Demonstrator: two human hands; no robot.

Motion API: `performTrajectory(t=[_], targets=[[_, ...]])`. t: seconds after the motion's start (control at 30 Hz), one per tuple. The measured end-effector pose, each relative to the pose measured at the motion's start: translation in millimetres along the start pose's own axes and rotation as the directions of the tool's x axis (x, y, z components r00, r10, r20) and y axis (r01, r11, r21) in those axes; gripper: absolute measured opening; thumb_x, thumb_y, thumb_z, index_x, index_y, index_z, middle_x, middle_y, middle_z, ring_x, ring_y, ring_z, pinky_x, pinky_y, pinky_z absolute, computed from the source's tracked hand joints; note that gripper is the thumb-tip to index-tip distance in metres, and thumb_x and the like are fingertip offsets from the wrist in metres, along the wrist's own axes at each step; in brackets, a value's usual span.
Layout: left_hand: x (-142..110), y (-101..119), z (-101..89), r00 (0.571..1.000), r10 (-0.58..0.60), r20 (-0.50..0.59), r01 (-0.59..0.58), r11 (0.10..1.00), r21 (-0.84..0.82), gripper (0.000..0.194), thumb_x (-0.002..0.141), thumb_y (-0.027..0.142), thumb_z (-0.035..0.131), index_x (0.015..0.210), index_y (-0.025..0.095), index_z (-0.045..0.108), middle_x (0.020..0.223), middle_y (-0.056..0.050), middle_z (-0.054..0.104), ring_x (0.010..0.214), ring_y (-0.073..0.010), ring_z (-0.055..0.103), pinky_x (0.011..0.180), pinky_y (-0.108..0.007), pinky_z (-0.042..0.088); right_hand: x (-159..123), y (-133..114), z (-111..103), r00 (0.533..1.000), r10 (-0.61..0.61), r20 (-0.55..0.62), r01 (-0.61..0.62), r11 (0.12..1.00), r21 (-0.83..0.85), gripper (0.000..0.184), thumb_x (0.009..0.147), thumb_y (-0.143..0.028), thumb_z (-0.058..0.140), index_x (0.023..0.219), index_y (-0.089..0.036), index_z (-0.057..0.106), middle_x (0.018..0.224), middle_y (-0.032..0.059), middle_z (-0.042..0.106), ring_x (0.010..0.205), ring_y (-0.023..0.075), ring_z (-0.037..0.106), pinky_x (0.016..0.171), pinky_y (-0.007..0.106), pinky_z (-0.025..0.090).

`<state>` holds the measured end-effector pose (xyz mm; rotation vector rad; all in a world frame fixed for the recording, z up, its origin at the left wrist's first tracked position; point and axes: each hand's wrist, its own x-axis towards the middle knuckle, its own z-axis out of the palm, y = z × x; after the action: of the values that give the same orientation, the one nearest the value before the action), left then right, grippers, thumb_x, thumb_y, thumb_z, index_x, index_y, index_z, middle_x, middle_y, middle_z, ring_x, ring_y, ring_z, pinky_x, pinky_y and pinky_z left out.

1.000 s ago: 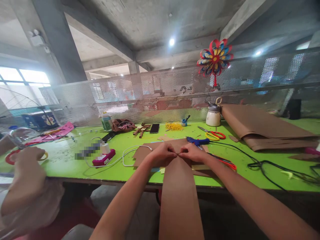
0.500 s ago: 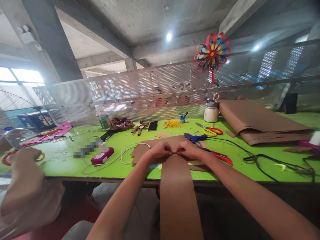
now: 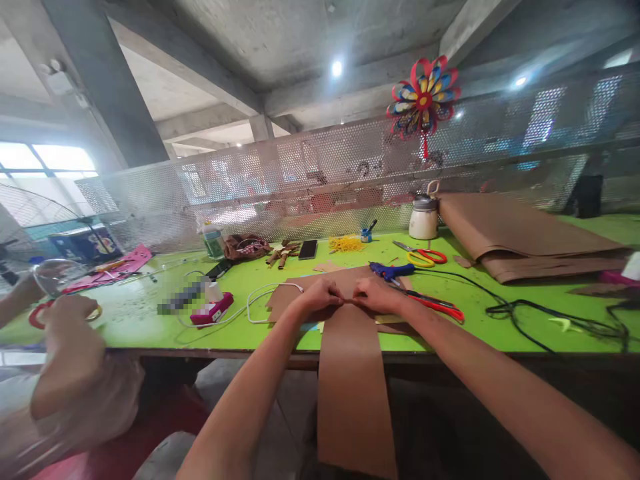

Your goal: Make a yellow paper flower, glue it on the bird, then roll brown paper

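Note:
A long strip of brown paper hangs over the table's front edge toward me. My left hand and my right hand pinch its far end side by side, fingertips nearly meeting over a narrow fold or roll. Beneath my hands lie more sheets of brown paper. Just beyond my right hand rests a blue glue gun. Red-handled scissors lie beside my right wrist, partly covered by it.
Orange-and-yellow scissors, a jar, a phone and folded brown paper stand farther back. Black cables cross the right side. A pink power strip sits left. At far left, a co-worker's hand holds scissors.
The paper strip has drawn up toward the table, so its lower end now shows. My hands stay pinched at the fold. The co-worker's other hand has come into view.

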<state>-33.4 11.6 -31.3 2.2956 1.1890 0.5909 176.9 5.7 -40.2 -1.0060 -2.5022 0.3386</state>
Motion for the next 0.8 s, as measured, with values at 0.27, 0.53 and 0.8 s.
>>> performTrajectory(t=[0.27,0.53,0.8], targets=[[-5.6,7.5,4.4,0.999,0.037,-0.024,-0.036,0.998,0.052,0.021,0.069,0.022,0.060,0.081,0.010,0.071,0.071,-0.003,0.065,0.063,-0.0118,0.054,0.060,-0.020,0.041,3.8,-11.5,2.0,0.998,-0.055,-0.022,0.051,0.987,-0.155,0.019,0.082,-0.021,0.052,0.084,-0.016,0.070,0.083,0.0068,0.066,0.073,0.0154,0.055,0.064,0.023,0.034],[-4.8,11.2,1.7,0.998,0.062,0.000,-0.061,0.986,0.157,0.018,0.071,0.023,0.058,0.079,0.010,0.068,0.070,-0.003,0.063,0.062,-0.0118,0.053,0.058,-0.020,0.039,4.2,0.9,4.7,0.997,-0.070,0.015,0.071,0.976,-0.204,0.019,0.081,-0.018,0.050,0.086,-0.017,0.068,0.079,0.0054,0.065,0.069,0.0146,0.054,0.060,0.023,0.032],[-8.2,14.7,-1.1,0.994,0.105,0.016,-0.105,0.947,0.303,0.016,0.072,0.017,0.056,0.080,0.011,0.067,0.073,-0.004,0.064,0.065,-0.0119,0.053,0.060,-0.020,0.039,-9.1,0.1,-9.3,0.999,-0.047,0.019,0.051,0.963,-0.263,0.013,0.078,-0.015,0.054,0.082,-0.015,0.067,0.083,0.0069,0.065,0.077,0.0164,0.056,0.063,0.023,0.033]])
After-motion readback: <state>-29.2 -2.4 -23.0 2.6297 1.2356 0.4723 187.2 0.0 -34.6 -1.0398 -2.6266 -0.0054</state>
